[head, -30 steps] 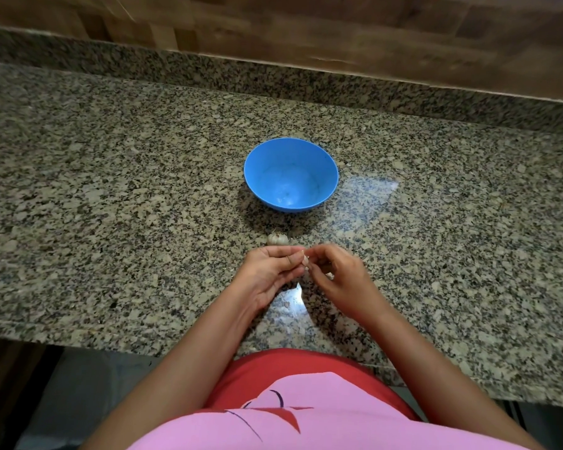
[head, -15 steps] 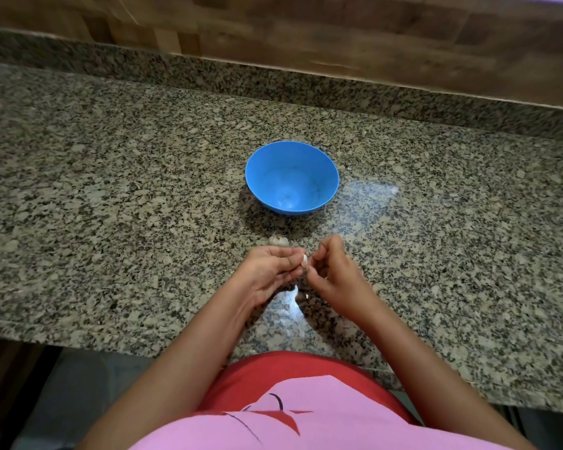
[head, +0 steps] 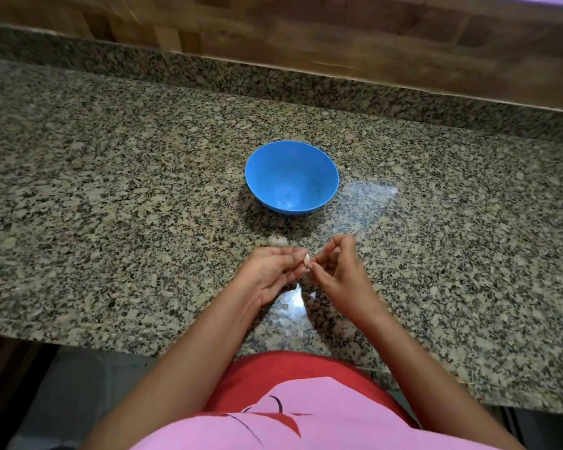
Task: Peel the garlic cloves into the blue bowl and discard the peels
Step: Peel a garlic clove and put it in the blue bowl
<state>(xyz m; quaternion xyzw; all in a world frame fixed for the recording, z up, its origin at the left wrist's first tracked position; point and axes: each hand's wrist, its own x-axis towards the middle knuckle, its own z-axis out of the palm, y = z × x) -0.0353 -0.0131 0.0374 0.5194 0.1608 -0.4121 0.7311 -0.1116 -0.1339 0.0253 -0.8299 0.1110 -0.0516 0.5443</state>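
Note:
A blue bowl stands on the granite counter, and nothing clear shows inside it. Just in front of it lies a pale garlic bulb, partly hidden by my fingers. Over the counter's near part my left hand pinches a small whitish garlic clove between thumb and fingertips. My right hand meets it from the right, thumb and forefinger pinching at the clove's skin.
The granite counter runs wide to both sides, with a raised granite backsplash and wood-look wall behind. Its front edge lies close to my body. A small peel scrap lies below my hands.
My right hand's fingers have lifted and shifted slightly up and right while working at the clove. The left hand keeps its hold in much the same place.

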